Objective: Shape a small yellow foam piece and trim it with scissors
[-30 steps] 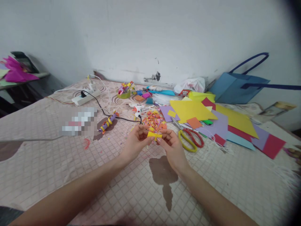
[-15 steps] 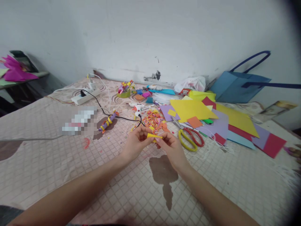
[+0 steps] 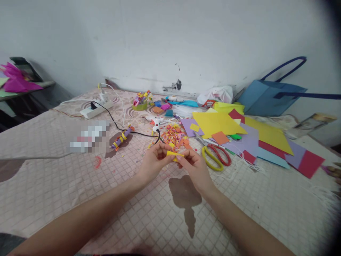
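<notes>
Both my hands meet over the middle of the quilted surface, pinching a small yellow paper strip (image 3: 173,154) between them. My left hand (image 3: 153,161) grips its left end with closed fingers. My right hand (image 3: 194,167) pinches the right end, fingers closed too. Just beyond the strip lies a heap of small paper scraps (image 3: 174,136). The yellow and red scissors (image 3: 215,156) lie right of my right hand.
Coloured paper sheets (image 3: 239,133) spread to the right, with a blue bag (image 3: 269,99) behind. A white glue gun (image 3: 157,123), its black cord, a power strip (image 3: 93,111) and a purple paper roll (image 3: 122,137) lie at the back left. A dark stain (image 3: 185,195) marks the cloth.
The yellow strip looks narrower and more folded between my fingers than a second ago. My hands have stayed in nearly the same place.
</notes>
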Available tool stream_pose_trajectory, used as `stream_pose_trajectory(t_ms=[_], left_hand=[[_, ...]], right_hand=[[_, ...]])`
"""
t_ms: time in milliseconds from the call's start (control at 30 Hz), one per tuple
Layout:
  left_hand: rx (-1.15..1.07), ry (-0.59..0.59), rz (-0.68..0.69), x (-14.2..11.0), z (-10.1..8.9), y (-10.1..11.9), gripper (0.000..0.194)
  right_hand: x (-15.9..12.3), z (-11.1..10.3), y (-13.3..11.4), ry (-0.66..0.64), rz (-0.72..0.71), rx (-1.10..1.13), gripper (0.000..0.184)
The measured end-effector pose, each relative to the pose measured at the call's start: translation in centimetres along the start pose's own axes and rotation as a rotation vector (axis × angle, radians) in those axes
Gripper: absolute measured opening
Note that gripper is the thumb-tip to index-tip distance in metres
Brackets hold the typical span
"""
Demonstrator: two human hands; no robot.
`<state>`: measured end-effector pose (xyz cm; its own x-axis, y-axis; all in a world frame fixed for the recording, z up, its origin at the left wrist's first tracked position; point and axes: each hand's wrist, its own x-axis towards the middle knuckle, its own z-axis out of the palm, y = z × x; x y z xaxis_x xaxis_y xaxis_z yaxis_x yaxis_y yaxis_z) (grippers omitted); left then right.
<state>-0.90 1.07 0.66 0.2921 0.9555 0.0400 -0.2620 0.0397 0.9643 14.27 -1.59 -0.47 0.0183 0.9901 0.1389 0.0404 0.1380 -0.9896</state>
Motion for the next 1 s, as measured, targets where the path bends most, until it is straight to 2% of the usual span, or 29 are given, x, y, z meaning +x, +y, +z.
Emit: stream_pose_trajectory(t_ms=[233,433,500,633,800,1000], left_hand=[[0.0,-0.011,-0.006,0.1,-0.2,0.0,0.031],[0.13,-0.065,-0.061,0.3,-0.7,0.6,0.034],[0.134,-0.073,-0.076,0.3,-0.8,0.7,0.036],[0.106,-0.073,-0.112,0.3,-0.7,0.6,0.038],[0.106,-0.126,-0.205,0.1,-0.3,0.3,0.035],[0.087,-0.109,-0.208,-0.1,-0.2,0.3,0.031]], right_hand=[[0.2,-0.2,0.0,0.004,0.012,-0.017,0.023],[0.8,-1.4,-1.3,-0.201,0.045,-0.104,0.022],[0.9,-1.7,-1.6,-0.228,0.027,-0.134,0.023],[0.8,-1.7,-1.3,-0.183,-0.001,-0.15,0.023],[0.4,-1.3,-0.7,-0.123,0.0,-0.147,0.022],[0.2,-0.9,-0.7,-0.084,0.036,-0.084,0.024]])
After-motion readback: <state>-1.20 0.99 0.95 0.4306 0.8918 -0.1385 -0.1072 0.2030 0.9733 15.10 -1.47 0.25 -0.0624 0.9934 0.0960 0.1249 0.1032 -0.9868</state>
